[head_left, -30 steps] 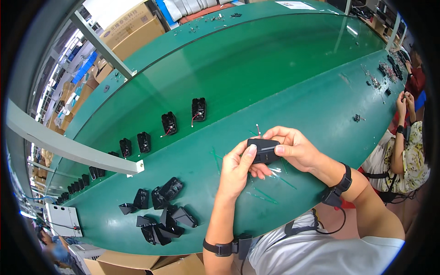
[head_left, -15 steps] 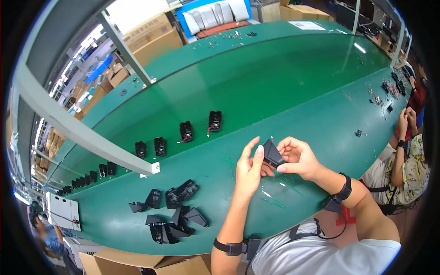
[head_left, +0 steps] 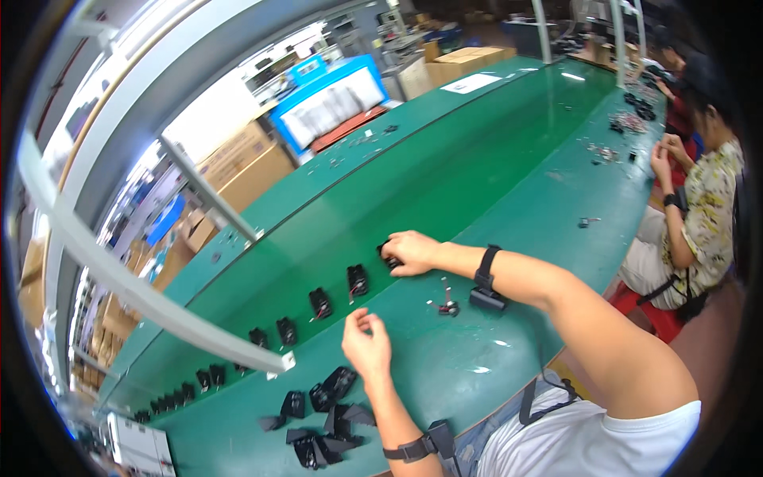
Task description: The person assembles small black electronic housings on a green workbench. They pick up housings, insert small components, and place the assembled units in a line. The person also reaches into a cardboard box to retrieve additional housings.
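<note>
My right hand point(head_left: 409, 253) reaches to the green strip behind the worktop, its fingers closed over a black plastic housing point(head_left: 386, 254) that it mostly covers. My left hand point(head_left: 367, 347) hovers over the near worktop with curled fingers; nothing shows in it. A little below the right forearm lies a small black part with thin wires point(head_left: 449, 308). Along the strip to the left stand further black housings, the closest being one with a red wire point(head_left: 358, 280) and another beside it point(head_left: 319, 303). A pile of black angular shells point(head_left: 338, 421) lies left of my left forearm.
A grey metal post point(head_left: 159, 278) comes down to the worktop on the left. At the right, a co-worker in a patterned shirt point(head_left: 715, 191) sits by loose wired parts point(head_left: 628, 121). A white box-shaped machine point(head_left: 141, 445) stands at the lower left.
My right hand has moved away and left from the black angular piece both hands held, onto the strip. My left hand has let go and drawn left. The view has turned and tilted.
</note>
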A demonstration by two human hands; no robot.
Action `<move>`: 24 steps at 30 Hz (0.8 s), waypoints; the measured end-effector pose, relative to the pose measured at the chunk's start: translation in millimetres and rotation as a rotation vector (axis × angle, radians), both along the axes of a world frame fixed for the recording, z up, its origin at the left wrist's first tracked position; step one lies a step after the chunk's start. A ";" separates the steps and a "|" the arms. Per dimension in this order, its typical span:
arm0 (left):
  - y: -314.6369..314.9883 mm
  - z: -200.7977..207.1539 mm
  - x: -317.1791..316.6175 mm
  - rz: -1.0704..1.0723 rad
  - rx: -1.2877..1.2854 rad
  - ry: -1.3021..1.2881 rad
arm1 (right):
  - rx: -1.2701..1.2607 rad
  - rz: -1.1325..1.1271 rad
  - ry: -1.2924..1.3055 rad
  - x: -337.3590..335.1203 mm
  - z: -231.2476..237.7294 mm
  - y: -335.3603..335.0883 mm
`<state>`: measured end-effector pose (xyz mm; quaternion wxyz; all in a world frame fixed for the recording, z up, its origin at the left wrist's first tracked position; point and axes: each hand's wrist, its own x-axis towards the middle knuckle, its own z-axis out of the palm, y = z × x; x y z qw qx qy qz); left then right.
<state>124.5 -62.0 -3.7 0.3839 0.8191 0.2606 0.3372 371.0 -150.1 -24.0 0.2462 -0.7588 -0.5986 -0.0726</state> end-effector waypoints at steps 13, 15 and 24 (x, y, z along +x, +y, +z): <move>-17.6 34.2 -46.2 -0.116 0.321 0.085 | 0.065 0.068 0.386 -76.1 15.2 -173.5; -18.6 56.5 -76.6 -0.082 0.561 0.227 | 0.093 0.175 0.259 -90.6 -0.1 -160.7; -7.5 21.8 -139.5 0.178 0.493 0.704 | -0.079 0.161 0.343 -103.1 -7.1 -113.3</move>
